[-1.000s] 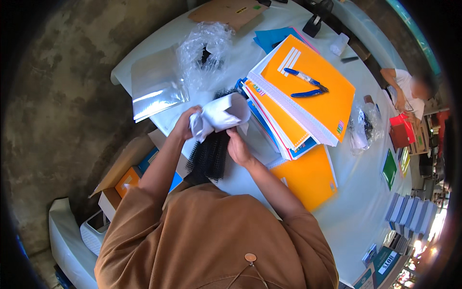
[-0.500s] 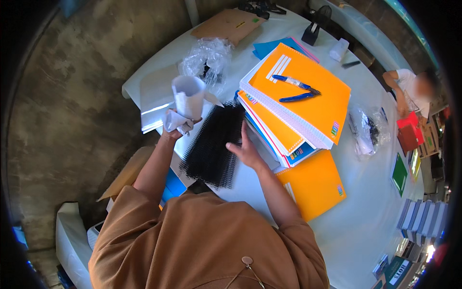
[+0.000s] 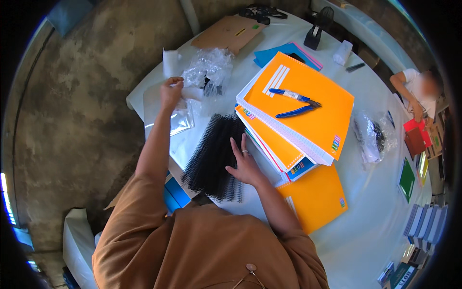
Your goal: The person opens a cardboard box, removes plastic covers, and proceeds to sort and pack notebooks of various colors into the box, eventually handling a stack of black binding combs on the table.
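A bundle of black spiral binding coils lies at the table's near edge. My right hand rests on its right side, fingers spread and holding nothing. Farther off to the left, my left hand is closed on a white paper roll, whose upper part shows beyond the fingers. A loose white piece sticks out to the right of that hand, above a clear plastic sheet. Beside the coils stands a stack of orange-covered spiral notebooks, with blue-handled pliers open on top.
Crumpled clear plastic lies beyond my left hand, near a brown envelope. Another orange notebook sits under the stack's near side. A plastic bag is at the right. A person handles red items across the table.
My left hand has moved forward and away with the white paper roll, toward the crumpled plastic. My right hand stays by the coils, its fingers now more spread.
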Demonstrator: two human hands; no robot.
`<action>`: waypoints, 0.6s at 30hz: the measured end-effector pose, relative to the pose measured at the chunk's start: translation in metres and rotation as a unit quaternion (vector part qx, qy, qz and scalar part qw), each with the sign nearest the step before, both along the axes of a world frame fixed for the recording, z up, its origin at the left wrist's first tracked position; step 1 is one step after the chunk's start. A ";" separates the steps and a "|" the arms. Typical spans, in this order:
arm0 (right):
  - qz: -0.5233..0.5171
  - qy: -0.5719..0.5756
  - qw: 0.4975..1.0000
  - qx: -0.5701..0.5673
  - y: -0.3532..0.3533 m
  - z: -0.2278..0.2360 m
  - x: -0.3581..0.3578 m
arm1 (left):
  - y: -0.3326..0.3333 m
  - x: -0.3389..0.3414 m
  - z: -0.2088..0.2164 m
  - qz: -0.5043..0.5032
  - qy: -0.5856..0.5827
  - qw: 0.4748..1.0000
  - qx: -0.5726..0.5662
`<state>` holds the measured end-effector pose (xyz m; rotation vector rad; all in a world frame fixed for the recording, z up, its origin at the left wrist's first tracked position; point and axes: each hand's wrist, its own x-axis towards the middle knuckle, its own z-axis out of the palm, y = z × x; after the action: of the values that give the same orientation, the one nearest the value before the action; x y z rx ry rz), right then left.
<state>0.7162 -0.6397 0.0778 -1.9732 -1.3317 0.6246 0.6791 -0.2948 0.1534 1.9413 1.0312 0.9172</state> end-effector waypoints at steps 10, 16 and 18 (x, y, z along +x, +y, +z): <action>-0.001 -0.029 1.000 0.003 -0.001 -0.009 0.005 | 0.025 0.091 -0.038 -0.273 0.244 0.918 -0.149; 0.012 0.002 1.000 0.019 -0.001 -0.008 0.005 | 0.027 0.127 -0.075 0.106 -0.199 0.936 -0.271; 0.021 0.020 0.998 0.050 0.000 -0.011 0.004 | 0.008 0.115 -0.115 0.267 0.229 0.897 0.268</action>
<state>0.7200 -0.6400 0.0669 -1.8476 -1.3561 0.6025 0.7940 -0.2872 0.0387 2.4559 1.8012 1.1570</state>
